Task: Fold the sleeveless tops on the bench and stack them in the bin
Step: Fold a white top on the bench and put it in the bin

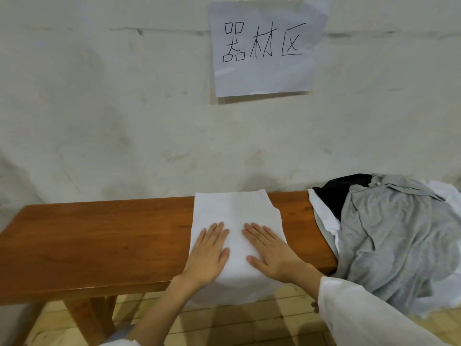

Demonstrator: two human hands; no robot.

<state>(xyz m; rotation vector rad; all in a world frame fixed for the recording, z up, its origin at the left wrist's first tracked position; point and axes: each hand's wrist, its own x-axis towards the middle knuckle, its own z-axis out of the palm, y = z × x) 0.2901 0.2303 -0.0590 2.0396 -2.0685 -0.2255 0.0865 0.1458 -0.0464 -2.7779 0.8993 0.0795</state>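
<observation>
Both palms down, low centre frame: left hand (208,253) and right hand (270,253) flat, fingers straight, apparently pressing.

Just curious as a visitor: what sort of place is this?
Probably a plain storage or equipment room: handwritten paper sign on rough white wall, long brown wooden bench, heap of grey clothes.

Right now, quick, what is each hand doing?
Left hand: open, fingers flat, pressing on the white top.
Right hand: open, also pressing flat on it.
</observation>
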